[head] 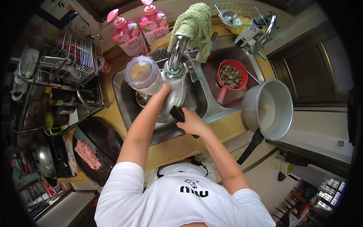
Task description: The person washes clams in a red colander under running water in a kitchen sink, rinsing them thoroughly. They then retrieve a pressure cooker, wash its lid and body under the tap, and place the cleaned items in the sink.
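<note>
My right hand (190, 122) grips a black handle (178, 114) over the near side of the left sink basin (143, 139). The handle appears to belong to a round, shiny metal piece (164, 115), perhaps a pot lid, lying low in that basin. My left hand (166, 89) reaches in beneath the chrome faucet (178, 52); its fingers are hidden behind the faucet's fittings, so its grip does not show. Water (178, 95) seems to stream from the faucet onto the metal. A cloudy plastic filter housing (143, 73) sticks out left of the faucet, above my left forearm.
A red strainer (221, 74) holding brown chunks sits in the right basin. At the counter's right edge rests a tilted aluminium pot (275, 110). Left are a cleaver (105, 160) bearing minced meat (88, 154) and a dish rack (71, 62). Pink soap bottles (130, 39) stand behind.
</note>
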`<state>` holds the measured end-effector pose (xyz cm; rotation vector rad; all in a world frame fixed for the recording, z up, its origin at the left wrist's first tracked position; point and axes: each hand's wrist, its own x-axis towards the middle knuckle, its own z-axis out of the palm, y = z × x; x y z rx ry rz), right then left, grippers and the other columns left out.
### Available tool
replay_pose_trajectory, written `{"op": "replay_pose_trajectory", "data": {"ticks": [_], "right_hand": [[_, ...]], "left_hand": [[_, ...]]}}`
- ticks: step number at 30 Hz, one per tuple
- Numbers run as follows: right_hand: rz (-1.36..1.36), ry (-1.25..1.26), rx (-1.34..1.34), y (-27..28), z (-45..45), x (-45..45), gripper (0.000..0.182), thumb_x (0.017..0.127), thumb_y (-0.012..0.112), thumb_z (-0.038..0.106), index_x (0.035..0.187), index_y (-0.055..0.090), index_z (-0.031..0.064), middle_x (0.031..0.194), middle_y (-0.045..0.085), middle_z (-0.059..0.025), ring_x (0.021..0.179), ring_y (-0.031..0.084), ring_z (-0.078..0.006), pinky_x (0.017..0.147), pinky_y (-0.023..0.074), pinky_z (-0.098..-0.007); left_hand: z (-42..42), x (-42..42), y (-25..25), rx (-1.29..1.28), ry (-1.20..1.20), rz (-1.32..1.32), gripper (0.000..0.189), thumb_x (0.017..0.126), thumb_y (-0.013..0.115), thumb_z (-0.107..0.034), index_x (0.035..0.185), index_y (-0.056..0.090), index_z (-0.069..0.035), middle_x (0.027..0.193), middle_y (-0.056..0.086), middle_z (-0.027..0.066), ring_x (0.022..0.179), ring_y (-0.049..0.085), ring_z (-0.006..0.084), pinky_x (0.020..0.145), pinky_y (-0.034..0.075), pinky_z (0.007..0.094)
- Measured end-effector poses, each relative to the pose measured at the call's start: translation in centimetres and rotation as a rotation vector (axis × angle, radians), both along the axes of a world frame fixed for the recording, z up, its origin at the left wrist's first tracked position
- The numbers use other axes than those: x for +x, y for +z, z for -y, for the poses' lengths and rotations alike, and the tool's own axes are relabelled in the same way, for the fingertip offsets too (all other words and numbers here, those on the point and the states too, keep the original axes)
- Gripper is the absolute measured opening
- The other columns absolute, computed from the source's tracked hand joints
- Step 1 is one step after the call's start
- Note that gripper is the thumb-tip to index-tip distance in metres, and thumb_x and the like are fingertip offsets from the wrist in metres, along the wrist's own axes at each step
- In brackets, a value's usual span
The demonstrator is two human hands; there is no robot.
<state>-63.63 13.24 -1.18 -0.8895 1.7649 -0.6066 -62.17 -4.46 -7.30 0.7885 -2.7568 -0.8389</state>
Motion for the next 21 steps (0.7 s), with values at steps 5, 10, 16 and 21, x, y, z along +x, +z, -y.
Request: {"op": "replay_pose_trajectory", "data": {"ticks": [5,10,16,21], "right_hand": [[0.087,-0.038,0.028,0.3,-1.2,-0.1,0.039,0.069,0.058,0.01,0.099,0.043,-0.0093,0.066,0.058,-0.0194,0.05,0.059,-0.0248,0.048,0.0469,-0.0341],[0.104,-0.026,-0.075,0.5,-2.2,0.4,0.036,0.068,0.059,0.01,0.096,0.045,-0.0079,0.058,0.056,-0.0147,0.045,0.057,-0.0207,0.044,0.0449,-0.0314],[0.191,-0.144,-0.016,-0.3,-1.8,0.2,0.038,0.069,0.06,0.009,0.099,0.044,-0.0068,0.056,0.055,-0.0119,0.042,0.054,-0.0179,0.04,0.0428,-0.0301],[0.334,-0.204,-0.026,1.0,-3.6,-0.1,0.038,0.07,0.059,0.005,0.103,0.043,-0.0043,0.055,0.049,-0.0045,0.039,0.047,-0.0115,0.036,0.0372,-0.0259]], "left_hand": [[-2.8,-0.4,-0.1,-0.312,-0.402,0.003,0.026,0.077,0.051,-0.023,0.092,0.056,-0.003,0.106,0.052,0.014,0.092,0.053,0.0313,0.08,0.042,0.0356],[2.9,-0.7,-3.9,-0.021,-0.29,-0.203,0.024,0.068,0.057,-0.016,0.089,0.059,-0.005,0.085,0.06,0.0128,0.083,0.057,0.0286,0.076,0.043,0.0364],[-2.2,-1.7,-1.0,-0.133,-0.546,-0.002,0.022,0.079,0.047,-0.026,0.082,0.059,-0.007,0.087,0.059,0.0105,0.09,0.055,0.0261,0.079,0.043,0.0342],[3.8,-3.1,0.3,0.106,-0.471,0.252,0.034,0.085,0.041,-0.033,0.096,0.056,-0.005,0.097,0.057,0.0117,0.102,0.049,0.0253,0.087,0.037,0.0337]]}}
